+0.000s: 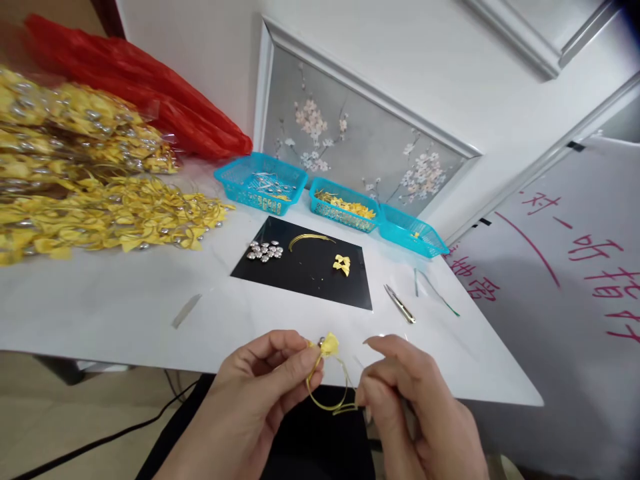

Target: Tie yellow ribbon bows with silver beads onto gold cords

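Near the table's front edge, my left hand [273,373] pinches a yellow ribbon bow [329,345] between thumb and fingers. A silver bead [321,341] sits against the bow's left side. From beneath it, a thin yellow cord [329,407] hangs in a round loop. My right hand [407,400] is closed on the cord's ends at the right, its index finger raised above the thumb. Beyond both hands lies a black mat [310,283] with several silver beads [265,251], a bundle of yellow cords [307,238] and a few yellow bows [342,265].
Thread snips [400,304] and a green strand [440,293] lie right of the mat. Three blue baskets [235,188] line the wall. Finished-looking yellow strands [125,217] and a red plastic bag [150,83] fill the left. A whiteboard [560,267] borders the right.
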A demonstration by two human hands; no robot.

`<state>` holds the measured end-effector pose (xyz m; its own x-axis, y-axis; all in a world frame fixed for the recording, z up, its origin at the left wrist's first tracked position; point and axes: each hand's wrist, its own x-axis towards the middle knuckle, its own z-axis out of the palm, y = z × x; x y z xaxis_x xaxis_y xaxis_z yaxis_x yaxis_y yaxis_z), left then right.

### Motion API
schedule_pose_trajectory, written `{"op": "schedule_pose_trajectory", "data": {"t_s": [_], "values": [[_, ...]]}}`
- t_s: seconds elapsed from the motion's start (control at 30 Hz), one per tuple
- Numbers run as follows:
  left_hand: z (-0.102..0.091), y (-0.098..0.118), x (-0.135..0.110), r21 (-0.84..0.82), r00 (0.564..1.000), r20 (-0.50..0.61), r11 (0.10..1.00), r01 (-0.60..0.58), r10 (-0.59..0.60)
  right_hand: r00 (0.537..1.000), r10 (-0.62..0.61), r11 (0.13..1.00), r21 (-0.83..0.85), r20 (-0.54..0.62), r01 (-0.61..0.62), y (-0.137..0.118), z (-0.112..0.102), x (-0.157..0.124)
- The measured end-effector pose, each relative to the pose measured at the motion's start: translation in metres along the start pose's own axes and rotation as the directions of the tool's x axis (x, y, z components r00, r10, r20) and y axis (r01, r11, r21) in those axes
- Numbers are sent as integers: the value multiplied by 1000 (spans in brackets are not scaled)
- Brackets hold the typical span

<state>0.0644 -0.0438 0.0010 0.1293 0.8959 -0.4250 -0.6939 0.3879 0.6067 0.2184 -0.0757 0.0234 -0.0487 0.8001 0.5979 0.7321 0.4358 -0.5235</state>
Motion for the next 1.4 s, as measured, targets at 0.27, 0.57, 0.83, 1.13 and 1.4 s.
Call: {"op": "schedule_pose_trajectory", "data": {"t_s": [0.27, 0.57, 0.83, 1.13, 1.4], "values": [[-2, -1, 8, -130, 987, -22, 979, 158, -162, 949, -309, 947, -111, -53, 302, 13, 11, 6], [-2, -2, 10, -174, 983, -34, 970, 171, -179, 948, -315, 938, -167, -47, 303, 17, 18, 4], [-2, -2, 7, -172, 984, 28, 969, 180, -178, 958, -270, 958, -128, -98, 257, 15, 27, 2], [-3, -3, 9, -169, 986, -24, 973, 159, -165, 958, -287, 936, -216, -10, 278, 21, 18, 0], [-2, -3, 8, -165, 984, -25, 972, 169, -176, 983, -184, 983, -1, 0, 184, 17, -2, 8]]}}
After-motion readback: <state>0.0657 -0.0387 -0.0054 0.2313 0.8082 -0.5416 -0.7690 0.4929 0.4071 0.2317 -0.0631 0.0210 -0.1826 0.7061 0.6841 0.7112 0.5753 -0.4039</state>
